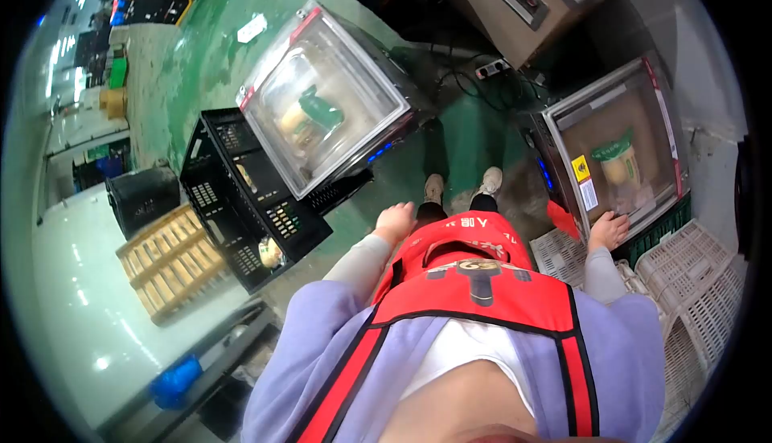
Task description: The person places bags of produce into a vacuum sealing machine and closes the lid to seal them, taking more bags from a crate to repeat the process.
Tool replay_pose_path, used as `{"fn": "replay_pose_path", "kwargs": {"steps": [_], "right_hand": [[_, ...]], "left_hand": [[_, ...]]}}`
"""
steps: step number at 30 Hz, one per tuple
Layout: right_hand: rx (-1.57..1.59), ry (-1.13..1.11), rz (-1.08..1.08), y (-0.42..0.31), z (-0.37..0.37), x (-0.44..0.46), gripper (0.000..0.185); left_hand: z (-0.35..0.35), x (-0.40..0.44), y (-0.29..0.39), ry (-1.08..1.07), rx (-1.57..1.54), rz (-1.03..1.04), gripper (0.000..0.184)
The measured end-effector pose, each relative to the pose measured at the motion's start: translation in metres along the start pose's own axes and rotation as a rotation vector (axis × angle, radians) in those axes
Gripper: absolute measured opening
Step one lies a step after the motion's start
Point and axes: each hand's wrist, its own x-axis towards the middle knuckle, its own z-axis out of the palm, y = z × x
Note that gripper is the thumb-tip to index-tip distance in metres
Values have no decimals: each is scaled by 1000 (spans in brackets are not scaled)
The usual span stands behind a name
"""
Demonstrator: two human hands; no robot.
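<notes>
Just beyond the right hand, resting unclenched on a clear-lidded machine, a green-topped packet lies under the lid, lengthwise from the fingers; the left hand, farther off, curls loosely, its grip unclear.

At three o'clock, a yellow sticker is sitting above a white label on a clear-lidded machine; white characters are crossing the red apron. None is reading clearly.

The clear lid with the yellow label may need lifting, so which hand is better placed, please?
Probably the right hand: it is at the near edge of the lid, while the left hand is farther away.
</notes>
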Motion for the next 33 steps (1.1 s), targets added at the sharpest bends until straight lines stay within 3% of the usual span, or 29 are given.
{"fn": "replay_pose_path", "kwargs": {"steps": [2,7,11,13,19,23,26,27,29,31,33], "right_hand": [[-36,-127,-55,4,13,10,45],[-27,-125,-221,-40,-16,-40,50],[74,-205,-257,-52,-40,-62,57],[83,-348,-246,-56,-53,-64,57],[41,-433,-347,-47,-47,-50,60],[16,-541,-327,-55,-61,-40,56],[0,-556,-329,-53,-42,-30,51],[3,-538,-327,-53,-33,-28,48],[-15,-524,-346,-58,-40,-31,46],[-27,-540,-337,-58,-47,-32,45],[-70,-541,-382,-53,-37,-30,46]], "left_hand": [[28,-18,-33,-118,-8,-70,41],[74,-38,-78,-304,-146,-106,45],[64,-41,-90,-146,-234,-51,48],[50,-35,-96,-52,-241,37,47],[6,-43,-115,191,-258,43,49],[9,-54,-131,178,-255,18,50],[17,-66,-145,-10,-236,-6,48],[23,-72,-147,-50,-295,-32,47],[35,-89,-145,-51,-1076,-298,43],[41,-103,-141,-54,-1662,-508,40],[45,-109,-139,-60,-1915,-599,40]]}}
